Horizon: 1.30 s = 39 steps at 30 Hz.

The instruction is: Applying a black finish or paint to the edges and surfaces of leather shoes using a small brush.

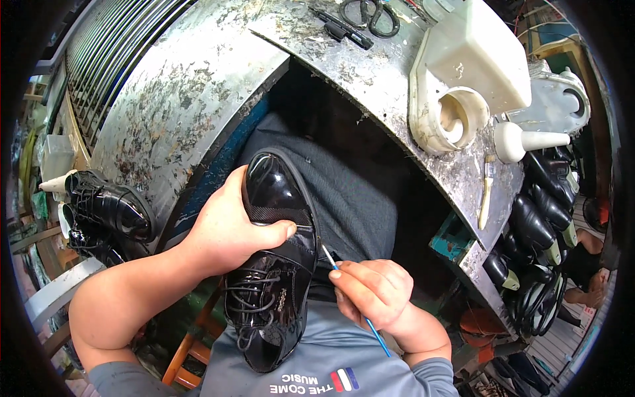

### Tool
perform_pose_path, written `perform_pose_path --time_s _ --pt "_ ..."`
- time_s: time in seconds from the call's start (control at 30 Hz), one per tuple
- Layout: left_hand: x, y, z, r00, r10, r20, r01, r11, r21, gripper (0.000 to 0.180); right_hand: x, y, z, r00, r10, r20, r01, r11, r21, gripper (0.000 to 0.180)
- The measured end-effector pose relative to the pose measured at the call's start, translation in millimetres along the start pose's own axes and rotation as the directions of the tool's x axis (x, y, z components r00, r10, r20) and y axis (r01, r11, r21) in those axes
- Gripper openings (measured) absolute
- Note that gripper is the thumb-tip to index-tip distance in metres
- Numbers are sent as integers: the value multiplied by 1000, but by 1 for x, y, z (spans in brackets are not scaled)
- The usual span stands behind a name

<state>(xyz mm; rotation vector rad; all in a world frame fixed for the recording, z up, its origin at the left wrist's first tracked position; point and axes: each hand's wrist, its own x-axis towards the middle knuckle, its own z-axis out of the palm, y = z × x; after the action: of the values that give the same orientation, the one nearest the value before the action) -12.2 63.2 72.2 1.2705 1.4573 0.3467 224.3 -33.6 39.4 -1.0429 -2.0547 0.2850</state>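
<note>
A glossy black lace-up shoe [274, 245] is held upright along my body, toe pointing away from me. My left hand [245, 221] grips it around the forefoot, thumb across the upper just behind the toe. Between the fingers of my right hand [374, 291] is a thin blue brush [378, 336], held like a pen. Its pale tip touches or nearly touches the shoe's right edge, where upper meets sole. The shoe's far side and most of my left fingers are hidden behind it.
A stained metal workbench [192, 99] curves around a cutout before me. On it are a white plastic container [473, 56], a white nozzle bottle [522, 142], a flat brush [487, 192] and black scissors [370, 14]. Black shoes [109, 212] sit left; shoes on lasts [532, 225] hang right.
</note>
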Motion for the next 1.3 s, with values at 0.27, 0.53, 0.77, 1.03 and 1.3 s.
perform_pose_path --time_s 0.27,0.53,0.77,1.03,1.3 --pt "0 0 1 1000 -2 4 2 999 -35 69 2 3 8 1000 4 26 -4 1000 9 31" --pt "-1 -1 1 999 20 -27 -20 1000 -7 68 2 -1 5 998 11 61 -13 1000 27 35" --pt "-1 -5 -1 999 27 -29 -28 999 -19 67 0 -3 7 999 -9 50 9 1000 -15 29" --pt "-2 -12 -3 1000 -20 -14 19 997 -73 77 2 3 -4 997 67 39 -70 994 81 38" --pt "-3 -14 -2 996 -40 79 63 946 -318 81 0 8 29 851 511 118 -500 722 478 33"
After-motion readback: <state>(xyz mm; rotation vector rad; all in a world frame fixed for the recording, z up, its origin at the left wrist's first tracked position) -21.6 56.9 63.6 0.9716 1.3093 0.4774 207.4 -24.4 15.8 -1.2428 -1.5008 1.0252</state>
